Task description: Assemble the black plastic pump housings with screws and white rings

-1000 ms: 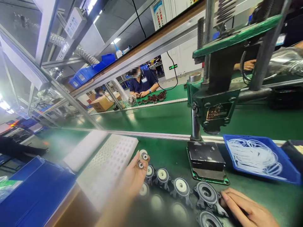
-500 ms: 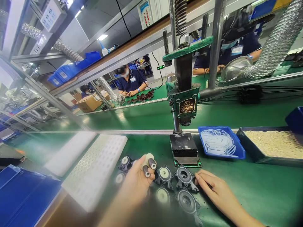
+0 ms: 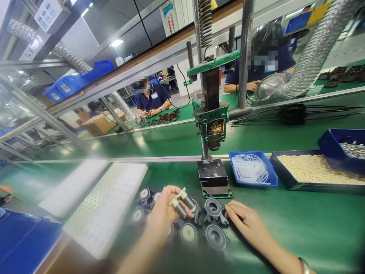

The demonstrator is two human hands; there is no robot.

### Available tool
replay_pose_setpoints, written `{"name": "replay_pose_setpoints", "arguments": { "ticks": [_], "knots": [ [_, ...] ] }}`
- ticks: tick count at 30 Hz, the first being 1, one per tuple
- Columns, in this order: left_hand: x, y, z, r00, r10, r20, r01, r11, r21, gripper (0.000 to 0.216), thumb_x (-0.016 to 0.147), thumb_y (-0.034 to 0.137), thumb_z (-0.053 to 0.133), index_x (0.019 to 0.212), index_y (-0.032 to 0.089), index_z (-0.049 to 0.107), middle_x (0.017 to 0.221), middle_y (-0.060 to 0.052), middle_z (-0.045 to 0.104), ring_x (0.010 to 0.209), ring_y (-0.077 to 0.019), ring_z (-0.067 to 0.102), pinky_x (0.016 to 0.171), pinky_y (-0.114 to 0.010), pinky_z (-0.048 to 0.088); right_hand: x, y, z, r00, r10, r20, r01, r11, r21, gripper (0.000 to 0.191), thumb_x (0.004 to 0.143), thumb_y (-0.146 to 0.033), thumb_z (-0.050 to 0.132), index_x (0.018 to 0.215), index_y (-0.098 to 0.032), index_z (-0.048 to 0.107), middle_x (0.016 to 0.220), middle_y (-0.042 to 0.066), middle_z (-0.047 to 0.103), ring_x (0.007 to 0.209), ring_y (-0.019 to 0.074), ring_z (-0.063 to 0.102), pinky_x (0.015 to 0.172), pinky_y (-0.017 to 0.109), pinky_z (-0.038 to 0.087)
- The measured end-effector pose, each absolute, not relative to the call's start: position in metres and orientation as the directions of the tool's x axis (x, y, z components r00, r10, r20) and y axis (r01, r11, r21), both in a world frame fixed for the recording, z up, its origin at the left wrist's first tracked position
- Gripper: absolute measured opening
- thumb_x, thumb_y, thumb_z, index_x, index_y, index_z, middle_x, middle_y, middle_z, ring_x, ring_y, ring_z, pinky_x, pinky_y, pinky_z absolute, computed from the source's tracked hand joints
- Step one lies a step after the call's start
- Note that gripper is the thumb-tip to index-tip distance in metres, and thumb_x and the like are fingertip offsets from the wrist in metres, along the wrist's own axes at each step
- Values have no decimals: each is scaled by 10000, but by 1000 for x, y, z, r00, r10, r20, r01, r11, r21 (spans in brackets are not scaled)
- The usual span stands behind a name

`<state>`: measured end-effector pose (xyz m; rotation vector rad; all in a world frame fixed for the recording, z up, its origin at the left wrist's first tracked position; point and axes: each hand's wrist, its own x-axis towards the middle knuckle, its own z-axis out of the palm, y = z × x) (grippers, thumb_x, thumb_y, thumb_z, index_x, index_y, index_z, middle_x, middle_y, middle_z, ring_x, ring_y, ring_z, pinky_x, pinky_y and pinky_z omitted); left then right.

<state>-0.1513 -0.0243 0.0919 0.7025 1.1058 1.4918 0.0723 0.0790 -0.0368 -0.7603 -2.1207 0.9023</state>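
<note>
My left hand (image 3: 163, 216) is closed on a small white part with two grey cylindrical pins (image 3: 182, 201), held just above a cluster of black round housings (image 3: 212, 208) on the green bench. Several of the housings carry white inserts (image 3: 188, 232). My right hand (image 3: 247, 224) rests on the mat with fingers stretched out, its fingertips touching the right edge of an empty black housing. A green hand press (image 3: 211, 125) with a black base block (image 3: 212, 173) stands directly behind the housings.
A white perforated foam tray (image 3: 108, 205) lies at the left. A blue tray of white rings (image 3: 251, 169), a dark tray of small pale parts (image 3: 316, 171) and a blue bin (image 3: 345, 142) sit at the right. Other people work across the conveyor.
The view swung right, bringing the trays at the right into sight. My left hand turned the white part so its pins point sideways. My right hand stayed at the housing's edge.
</note>
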Motion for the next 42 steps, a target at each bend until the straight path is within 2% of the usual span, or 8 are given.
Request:
{"name": "replay_pose_setpoints", "arguments": {
  "ticks": [5, 9, 19, 22, 25, 30, 37, 42],
  "knots": [
    [-143, -33, 98, -412, 911, -34, -166, -38, 985, 244, 771, 333, 785, 877, 214, 599, 733, -37, 685, 591, -175, 665, 615, -267, 523, 73, 79, -38, -591, 720, 363, 235, 585, -776, 446, 1030, -352, 359, 657, -202, 552, 676, 24, 573, 659, 168, 584, 647, 269, 457],
    [-140, -39, 97, -511, 854, 93, -22, -121, 992, 358, 652, 71, 829, 852, 255, 596, 908, -38, 702, 803, -188, 680, 757, -262, 545, 74, 78, -38, -595, 721, 355, 242, 582, -777, 443, 1031, -353, 360, 661, -200, 550, 688, 26, 576, 666, 167, 585, 653, 270, 452],
    [-144, -35, 89, -417, 882, 220, 325, -82, 942, 484, 702, 148, 787, 1153, 223, 627, 988, -67, 712, 926, -230, 673, 951, -369, 501, 72, 78, -40, -592, 732, 336, 237, 557, -796, 447, 1039, -350, 342, 661, -196, 525, 689, 24, 558, 679, 163, 565, 667, 274, 429],
    [-133, -29, 99, -377, 925, -44, -10, 44, 999, 470, 825, 270, 716, 1271, 208, 581, 915, -35, 664, 677, -137, 643, 728, -287, 551, 72, 77, -39, -590, 741, 320, 241, 541, -806, 453, 1039, -349, 341, 653, -195, 521, 685, 25, 554, 679, 164, 560, 664, 277, 422],
    [-126, -21, 101, -233, 905, -356, -498, 203, 843, 312, 886, 253, 649, 1165, 112, 646, 803, -22, 610, 561, -72, 563, 573, -210, 532, 71, 76, -37, -588, 746, 313, 232, 526, -818, 449, 1038, -340, 348, 655, -193, 532, 691, 27, 563, 693, 165, 566, 683, 280, 421],
    [-130, -9, 89, -212, 868, -448, -658, 212, 722, 280, 837, 113, 685, 1115, 82, 672, 807, -36, 628, 664, -82, 614, 664, -216, 567, 71, 75, -34, -574, 754, 319, 232, 523, -820, 439, 1032, -318, 367, 655, -186, 548, 684, 27, 556, 677, 162, 554, 669, 280, 410],
    [-120, 5, 57, -227, 950, -215, -67, 205, 976, 422, 778, 277, 766, 1134, 110, 612, 736, -41, 704, 544, -91, 579, 534, -199, 449, 70, 73, -37, -542, 775, 326, 243, 516, -822, 422, 1017, -281, 395, 641, -184, 560, 688, 29, 562, 674, 160, 548, 676, 280, 418],
    [-110, 12, 40, -159, 986, -48, 523, 125, 843, 268, 808, 217, 649, 1072, 179, 626, 976, -79, 703, 791, -200, 683, 775, -355, 534, 69, 73, -37, -528, 781, 333, 249, 517, -819, 412, 1004, -267, 404, 620, -187, 530, 672, 26, 543, 647, 155, 524, 640, 274, 414]
  ]
}}
